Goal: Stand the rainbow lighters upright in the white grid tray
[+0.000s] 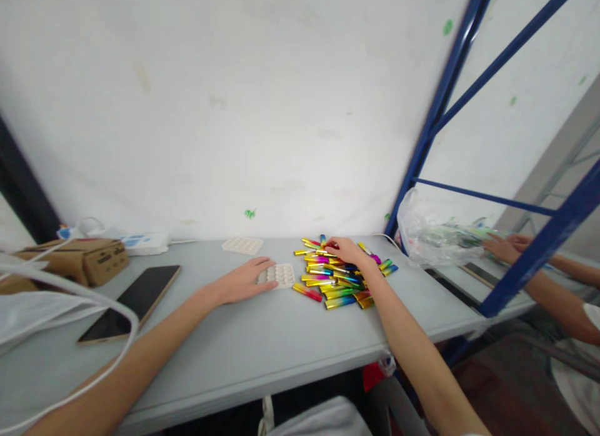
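Note:
My left hand [246,280] rests at the left side of a small white tray with rows of round holes [282,275]. Its thumb lies along the near edge and its fingers along the far edge, closed about the tray. To the right spreads a pile of shiny slim tubes [328,278] in gold, red, green, blue and purple. Over the back of this pile is my right hand [345,248], fingers curled downward among the tubes. What its fingertips hold is too small and partly hidden to make out.
A second white holed tray [242,245] lies near the wall. Left are a dark tablet [134,302], a cardboard box [89,261] and a white cable [126,314]. Right stand blue rack posts [435,111], a clear plastic bag [417,233] and another person's hands [504,245].

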`<state>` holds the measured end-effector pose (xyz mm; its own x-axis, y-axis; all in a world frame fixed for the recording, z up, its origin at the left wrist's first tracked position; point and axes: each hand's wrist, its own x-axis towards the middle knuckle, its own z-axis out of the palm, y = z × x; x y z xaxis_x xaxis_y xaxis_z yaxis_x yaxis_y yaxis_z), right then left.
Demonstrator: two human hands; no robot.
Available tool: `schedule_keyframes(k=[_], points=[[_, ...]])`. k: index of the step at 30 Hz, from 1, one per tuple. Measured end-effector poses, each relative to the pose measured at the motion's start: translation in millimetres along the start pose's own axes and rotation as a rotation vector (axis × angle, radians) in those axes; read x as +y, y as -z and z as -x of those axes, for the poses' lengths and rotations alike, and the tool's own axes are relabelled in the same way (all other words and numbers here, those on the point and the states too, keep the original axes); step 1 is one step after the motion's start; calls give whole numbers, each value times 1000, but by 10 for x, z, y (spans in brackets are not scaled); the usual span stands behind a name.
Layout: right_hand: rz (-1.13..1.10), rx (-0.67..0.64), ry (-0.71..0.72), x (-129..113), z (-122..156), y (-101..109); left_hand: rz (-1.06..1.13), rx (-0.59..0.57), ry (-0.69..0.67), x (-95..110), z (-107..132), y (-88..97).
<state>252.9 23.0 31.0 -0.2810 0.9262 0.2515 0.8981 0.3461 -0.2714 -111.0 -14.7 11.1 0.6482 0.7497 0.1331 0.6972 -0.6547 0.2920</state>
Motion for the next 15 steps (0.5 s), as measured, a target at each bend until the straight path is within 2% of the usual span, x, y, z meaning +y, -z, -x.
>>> schedule_keyframes(k=[5,10,12,15], points=[[-26,109,-11,-1,-4,0,-31,15,-13,-41,92,128],[-121,323,-9,-75,-46,19,-33,60,9,-137,114,199],[-222,390,-31,-123,-63,10,-4,82,-11,-164,110,206],[-493,440,-93,-222,-78,-51,31,126,-8,-181,95,196]])
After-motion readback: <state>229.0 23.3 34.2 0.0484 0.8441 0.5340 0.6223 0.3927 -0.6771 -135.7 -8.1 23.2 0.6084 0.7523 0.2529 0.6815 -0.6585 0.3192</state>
